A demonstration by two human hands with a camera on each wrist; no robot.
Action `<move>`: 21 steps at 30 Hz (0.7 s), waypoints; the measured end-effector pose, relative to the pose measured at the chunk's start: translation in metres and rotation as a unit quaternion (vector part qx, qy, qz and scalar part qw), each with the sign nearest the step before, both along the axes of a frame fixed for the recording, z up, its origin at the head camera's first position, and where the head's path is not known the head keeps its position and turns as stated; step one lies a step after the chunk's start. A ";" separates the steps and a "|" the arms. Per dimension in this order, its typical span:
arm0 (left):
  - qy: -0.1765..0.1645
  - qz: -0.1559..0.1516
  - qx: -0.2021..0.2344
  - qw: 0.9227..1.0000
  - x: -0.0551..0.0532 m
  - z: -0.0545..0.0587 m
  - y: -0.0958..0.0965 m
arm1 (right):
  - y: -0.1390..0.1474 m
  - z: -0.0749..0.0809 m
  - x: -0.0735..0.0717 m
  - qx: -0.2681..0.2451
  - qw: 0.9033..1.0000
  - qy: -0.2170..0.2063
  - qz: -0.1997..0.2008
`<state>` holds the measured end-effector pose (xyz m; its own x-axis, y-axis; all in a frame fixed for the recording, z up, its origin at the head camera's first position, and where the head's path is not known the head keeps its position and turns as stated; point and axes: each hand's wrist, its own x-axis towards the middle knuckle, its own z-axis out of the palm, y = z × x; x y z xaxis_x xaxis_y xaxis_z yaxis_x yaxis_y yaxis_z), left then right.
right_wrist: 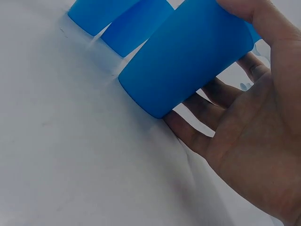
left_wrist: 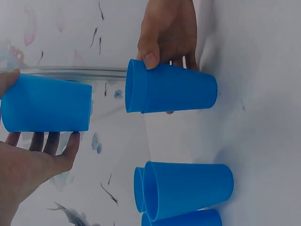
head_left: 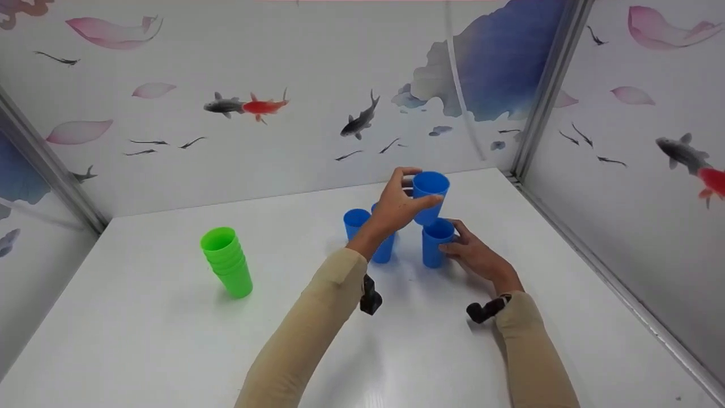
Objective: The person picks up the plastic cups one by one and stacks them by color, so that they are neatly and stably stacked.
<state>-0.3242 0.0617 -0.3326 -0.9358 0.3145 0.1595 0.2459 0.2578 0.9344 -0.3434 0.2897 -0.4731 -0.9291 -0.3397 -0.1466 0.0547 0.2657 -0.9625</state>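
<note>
1. The left hand point(head_left: 392, 205) grips a blue cup point(head_left: 430, 187), nearly upright; it hangs just above a nested blue pair point(head_left: 432, 253), not touching;
2. the right hand point(head_left: 480, 258) grips that pair, at or just above the surface point(head_left: 141, 340);
3. leftward, a stack of green cups point(head_left: 229, 262) stands nested.

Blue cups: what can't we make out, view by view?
Head: parts of the clustered blue cups, behind the left grip and forearm.
Left wrist: lowest cup's far side, cut off by the bottom edge; inner cup's lower body, hidden inside the outer cup in the right grip.
Right wrist: leftmost cup's top, cut off by the top edge.
</note>
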 end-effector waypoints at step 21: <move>-0.032 -0.016 0.032 0.999 0.001 -0.029 0.022 | 0.003 -0.001 0.000 0.045 0.999 0.003 -0.007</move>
